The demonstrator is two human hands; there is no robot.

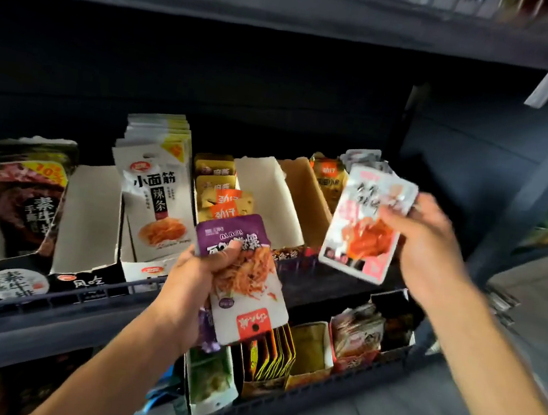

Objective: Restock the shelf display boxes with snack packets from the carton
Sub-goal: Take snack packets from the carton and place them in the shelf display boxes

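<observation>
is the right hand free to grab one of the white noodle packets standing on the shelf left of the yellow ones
Probably not as things stand. The right hand already grips a pink and white packet, and the left hand, holding a purple packet, sits between it and the white packets.

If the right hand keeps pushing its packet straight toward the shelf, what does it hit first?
Probably the packets standing in the rightmost display box, just behind the pink-and-white packet that the right hand holds. Depth is unclear from this one blurred view.
</observation>
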